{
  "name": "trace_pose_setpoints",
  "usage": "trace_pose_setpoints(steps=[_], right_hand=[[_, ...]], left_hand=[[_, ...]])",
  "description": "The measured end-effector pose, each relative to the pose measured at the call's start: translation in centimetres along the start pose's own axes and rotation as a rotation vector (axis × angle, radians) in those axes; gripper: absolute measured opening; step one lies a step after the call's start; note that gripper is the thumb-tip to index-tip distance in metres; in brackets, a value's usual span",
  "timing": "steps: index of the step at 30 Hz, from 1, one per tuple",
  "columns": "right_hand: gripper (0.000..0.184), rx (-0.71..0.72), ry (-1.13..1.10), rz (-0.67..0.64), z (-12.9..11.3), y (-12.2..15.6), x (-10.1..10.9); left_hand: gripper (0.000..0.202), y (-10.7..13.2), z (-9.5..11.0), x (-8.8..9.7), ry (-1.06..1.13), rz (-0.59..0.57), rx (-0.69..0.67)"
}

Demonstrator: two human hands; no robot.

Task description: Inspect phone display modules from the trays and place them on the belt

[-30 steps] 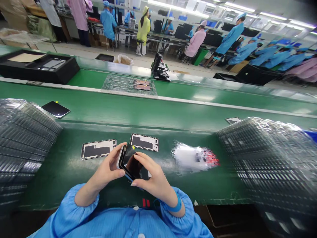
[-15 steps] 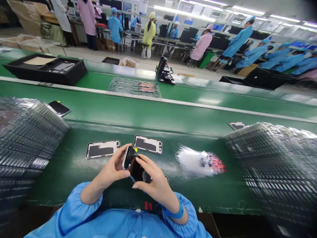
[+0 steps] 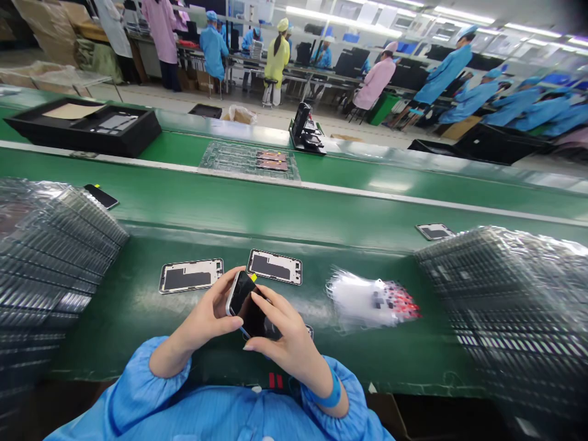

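My left hand is closed round the upper left end of a phone with a silver frame and a black glossy screen. My right hand grips its other end, fingertips on the screen and thumb along the near edge. A small yellow tab sticks out at the phone's top. Just beyond my hands lie two flat phone panels, a left one and a right one, grey and white inside. Another panel is mostly hidden beneath my right hand.
Stacks of clear plastic trays rise at left and right. A bundle of white strips with red ends lies right of my hands. On the green belt are a dark phone and a panel. Co-workers are beyond.
The screen, a little raised from the frame at its upper end before, now looks flush with it. The dark phone and the panel on the belt have shifted left. My hands have hardly moved.
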State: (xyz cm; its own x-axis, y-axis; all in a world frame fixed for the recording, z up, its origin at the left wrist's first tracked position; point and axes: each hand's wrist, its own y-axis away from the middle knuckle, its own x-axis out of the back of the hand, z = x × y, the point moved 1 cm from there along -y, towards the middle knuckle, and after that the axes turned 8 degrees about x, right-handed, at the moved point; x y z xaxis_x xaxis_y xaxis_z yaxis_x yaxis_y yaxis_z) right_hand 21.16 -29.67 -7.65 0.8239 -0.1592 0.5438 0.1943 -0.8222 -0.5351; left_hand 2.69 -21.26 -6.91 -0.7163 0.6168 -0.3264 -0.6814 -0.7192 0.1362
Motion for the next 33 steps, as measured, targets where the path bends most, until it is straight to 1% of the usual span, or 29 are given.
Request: trace_pose_setpoints(steps=[7,12,18,26,33], right_hand=[[0.078,0.037,0.043,-0.001,-0.5,-0.3,0.2],[0.08,0.081,0.063,0.008,-0.8,-0.3,0.3],[0.08,0.122,0.054,0.003,-1.2,-0.6,0.6],[0.077,0.143,0.05,-0.006,-1.7,-0.9,1.0],[0.071,0.125,0.104,-0.027,-2.2,-1.3,1.3]], left_hand=[[0.092,0.3,0.5,-0.1,-0.046,-0.024,-0.004],[0.091,0.5,0.5,0.4,-0.113,-0.05,-0.029],[0.09,0.8,0.3,0.9,-0.138,-0.083,-0.036],[0.089,0.9,0.6,1.0,-0.14,-0.103,-0.069],[0.093,1.0,0.2,1.4,-0.073,-0.108,-0.036]])
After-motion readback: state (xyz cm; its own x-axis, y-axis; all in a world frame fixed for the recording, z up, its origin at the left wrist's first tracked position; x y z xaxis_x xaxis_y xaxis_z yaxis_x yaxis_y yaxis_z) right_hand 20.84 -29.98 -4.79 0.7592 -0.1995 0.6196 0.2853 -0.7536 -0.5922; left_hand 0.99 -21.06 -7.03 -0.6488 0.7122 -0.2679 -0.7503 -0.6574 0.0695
